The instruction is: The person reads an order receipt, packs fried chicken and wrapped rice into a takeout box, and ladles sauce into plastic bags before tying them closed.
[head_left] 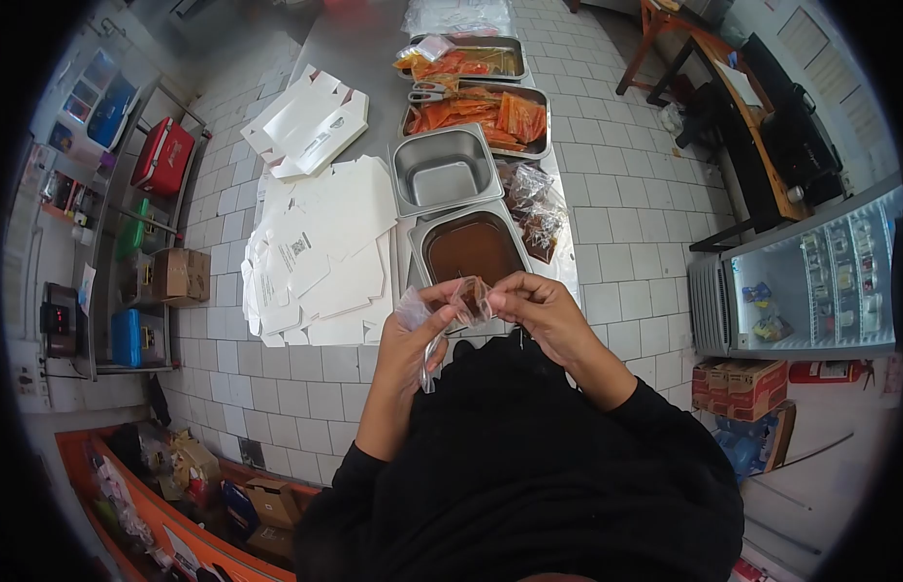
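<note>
Both hands are raised in front of my body, at the near edge of the metal table. Between them is a small clear plastic bag (pixel 470 302), its mouth pinched on either side. My left hand (pixel 418 341) is closed on one side of it, with more clear plastic showing against the palm and below the fingers. Thumb and fingertips of my right hand (pixel 541 308) grip the other side. Just beyond the bag sits a steel pan of brown sauce (pixel 471 254). Whether anything is inside the bag I cannot make out.
Behind the sauce stands a bare steel pan (pixel 444 173). Farther back are trays of orange-red filled bags (pixel 481 118), with scissors (pixel 427 92) on one. Flat white cartons (pixel 321 247) are stacked left. Filled clear bags (pixel 535 211) lie right. A glass-door fridge (pixel 810 281) stands far right.
</note>
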`<state>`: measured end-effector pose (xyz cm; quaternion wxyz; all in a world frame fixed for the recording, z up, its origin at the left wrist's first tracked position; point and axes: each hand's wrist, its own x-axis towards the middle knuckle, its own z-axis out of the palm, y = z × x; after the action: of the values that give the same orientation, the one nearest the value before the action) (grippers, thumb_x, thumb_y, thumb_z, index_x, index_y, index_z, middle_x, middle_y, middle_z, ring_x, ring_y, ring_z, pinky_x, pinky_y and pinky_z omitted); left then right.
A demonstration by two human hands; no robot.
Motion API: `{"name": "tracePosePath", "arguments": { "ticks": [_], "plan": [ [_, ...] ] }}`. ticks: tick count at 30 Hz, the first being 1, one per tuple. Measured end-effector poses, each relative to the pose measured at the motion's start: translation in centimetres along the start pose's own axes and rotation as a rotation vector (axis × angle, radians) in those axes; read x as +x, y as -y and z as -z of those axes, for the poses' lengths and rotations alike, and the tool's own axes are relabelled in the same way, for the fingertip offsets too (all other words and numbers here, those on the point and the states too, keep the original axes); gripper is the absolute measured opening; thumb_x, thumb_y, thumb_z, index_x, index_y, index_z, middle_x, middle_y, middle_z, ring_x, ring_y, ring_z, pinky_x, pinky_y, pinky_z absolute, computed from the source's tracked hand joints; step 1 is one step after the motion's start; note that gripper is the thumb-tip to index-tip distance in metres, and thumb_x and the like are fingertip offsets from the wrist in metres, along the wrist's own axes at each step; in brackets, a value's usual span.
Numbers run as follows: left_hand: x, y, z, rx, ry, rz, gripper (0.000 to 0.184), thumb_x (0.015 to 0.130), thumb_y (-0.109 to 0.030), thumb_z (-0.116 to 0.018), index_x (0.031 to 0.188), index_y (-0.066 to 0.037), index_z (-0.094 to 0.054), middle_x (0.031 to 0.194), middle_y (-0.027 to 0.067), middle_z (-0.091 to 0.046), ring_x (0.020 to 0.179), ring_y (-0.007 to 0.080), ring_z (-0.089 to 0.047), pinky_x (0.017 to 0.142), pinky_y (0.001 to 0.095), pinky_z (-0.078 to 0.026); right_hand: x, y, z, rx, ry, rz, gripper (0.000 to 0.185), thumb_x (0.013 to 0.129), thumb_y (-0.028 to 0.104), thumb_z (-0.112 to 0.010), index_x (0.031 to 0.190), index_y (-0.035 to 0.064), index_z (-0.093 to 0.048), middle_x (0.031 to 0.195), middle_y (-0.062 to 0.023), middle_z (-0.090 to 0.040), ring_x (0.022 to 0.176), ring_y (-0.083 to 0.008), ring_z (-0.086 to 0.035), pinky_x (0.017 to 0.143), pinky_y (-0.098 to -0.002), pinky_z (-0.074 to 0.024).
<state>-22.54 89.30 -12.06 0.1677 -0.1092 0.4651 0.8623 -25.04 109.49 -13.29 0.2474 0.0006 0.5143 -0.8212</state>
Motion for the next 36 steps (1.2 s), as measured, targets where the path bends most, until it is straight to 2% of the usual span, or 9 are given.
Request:
{"name": "tracePosePath", "arguments": {
  "ticks": [4,6,9,12,14,17,22,27,36],
  "plan": [
    [0.1,0.3,-1.5,0.192,-0.051,-0.169,0.039,0.083,-0.001,-0.065,0.120,0.001,-0.054,0.101,0.0085,-0.061,0.063,0.0043,-0.056,0.036,0.0156,-0.037,-1.0,0.4,-1.7,-0.445,-0.077,0.178,0.009,0.083,0.007,-0.070,0.090,0.0037,-0.065,0.083,-0.0015,-0.063,0.075,-0.0086,-0.056,0.065,-0.0236,-0.0444],
    [0.1,0.4,-1.6,0.314,-0.086,-0.246,0.038,0.083,0.000,-0.063,0.120,0.000,-0.053,0.100,0.0097,-0.062,0.068,0.0068,-0.059,0.040,0.0174,-0.042,-1.3,0.2,-2.2,-1.029,-0.251,0.660,0.014,0.077,0.000,-0.071,0.088,0.0014,-0.062,0.078,-0.0045,-0.060,0.071,-0.0136,-0.060,0.065,-0.0279,-0.0494],
    [0.3,1.1,-1.4,0.779,-0.175,-0.395,0.043,0.082,0.002,-0.061,0.124,-0.002,-0.049,0.105,0.0117,-0.064,0.083,0.0152,-0.066,0.059,0.0234,-0.053,-0.7,-0.5,-1.8,-1.176,-0.288,0.795,0.017,0.072,-0.005,-0.070,0.084,-0.0006,-0.059,0.074,-0.0078,-0.057,0.067,-0.0180,-0.060,0.064,-0.0300,-0.0506],
    [-0.2,1.2,-1.8,0.801,-0.122,-0.340,0.049,0.081,-0.002,-0.063,0.127,-0.003,-0.046,0.108,0.0092,-0.067,0.072,0.0123,-0.064,0.051,0.0223,-0.049,-1.3,0.0,-2.0,-0.999,-0.349,0.666,0.018,0.072,-0.003,-0.070,0.085,0.0030,-0.059,0.074,-0.0050,-0.058,0.071,-0.0176,-0.059,0.063,-0.0308,-0.0493],
    [-0.4,1.5,-2.0,0.867,-0.041,-0.594,0.035,0.083,-0.003,-0.064,0.116,0.000,-0.055,0.111,0.0117,-0.068,0.082,0.0155,-0.066,0.072,0.0257,-0.052,-1.6,0.8,-1.4,-0.948,-0.340,0.584,0.018,0.072,-0.001,-0.070,0.086,0.0029,-0.059,0.074,-0.0045,-0.058,0.074,-0.0162,-0.059,0.064,-0.0294,-0.0488],
    [-1.2,0.7,-2.0,1.021,0.002,-0.521,0.018,0.083,-0.006,-0.068,0.098,0.003,-0.063,0.105,0.0124,-0.069,0.090,0.0178,-0.066,0.084,0.0295,-0.050,-2.2,2.2,-0.4,-0.913,-0.277,0.458,0.016,0.075,0.003,-0.070,0.087,0.0028,-0.060,0.076,-0.0042,-0.059,0.077,-0.0145,-0.058,0.066,-0.0272,-0.0475],
    [-1.3,-0.5,-1.4,0.589,-0.042,-0.268,0.013,0.082,-0.008,-0.072,0.086,0.003,-0.066,0.087,0.0093,-0.066,0.068,0.0123,-0.062,0.064,0.0244,-0.050,-3.4,3.4,-1.0,-0.671,-0.181,0.400,0.014,0.081,0.011,-0.071,0.087,0.0025,-0.062,0.077,-0.0046,-0.061,0.078,-0.0154,-0.057,0.067,-0.0273,-0.0457],
    [-2.2,-0.8,-1.4,0.533,-0.063,-0.139,0.011,0.082,-0.009,-0.075,0.086,-0.001,-0.067,0.073,0.0024,-0.058,0.054,0.0057,-0.051,0.050,0.0209,-0.042,-4.9,4.2,-0.6,-0.941,-0.033,0.339,0.012,0.083,0.013,-0.071,0.087,0.0034,-0.064,0.083,-0.0055,-0.062,0.080,-0.0196,-0.057,0.070,-0.0325,-0.0467],
    [-2.2,0.0,-4.4,0.895,0.024,-0.568,0.013,0.077,-0.006,-0.076,0.086,-0.002,-0.068,0.075,0.0054,-0.061,0.064,0.0136,-0.055,0.058,0.0253,-0.042,-4.9,5.8,0.8,-0.978,0.145,0.534,0.010,0.082,0.006,-0.070,0.089,0.0034,-0.063,0.085,-0.0062,-0.062,0.082,-0.0238,-0.057,0.069,-0.0332,-0.0478]
  ]
}}
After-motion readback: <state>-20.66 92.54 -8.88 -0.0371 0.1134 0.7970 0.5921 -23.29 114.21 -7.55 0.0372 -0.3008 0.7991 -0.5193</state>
